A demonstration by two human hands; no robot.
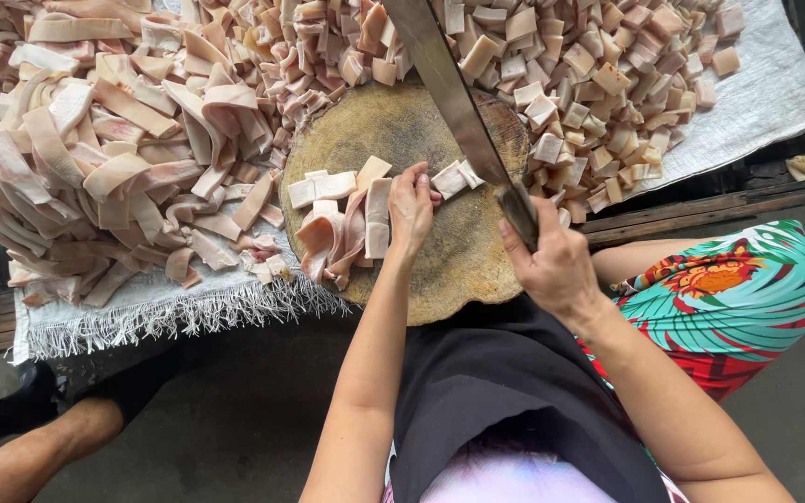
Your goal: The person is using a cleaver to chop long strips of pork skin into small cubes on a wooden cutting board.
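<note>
Head view: a long blade raised over pale strips on a round chopping block.

Head view: the right hand (556,265) is closed around the handle of a large knife (458,102), its blade slanting up over the wooden block (440,270). The left hand (410,207) presses fingers down on a bundle of pale meat strips (347,224) lying on the block, with a few cut squares (458,177) just beside the fingertips. The fingers sit close to the cutting line, so a slippery strip sliding, or a slightly misplaced chop, could likely nick them. Uncut strips (114,158) are heaped to the left, a pile of cut pieces (598,84) to the right, both on a white cloth (757,93).
</note>
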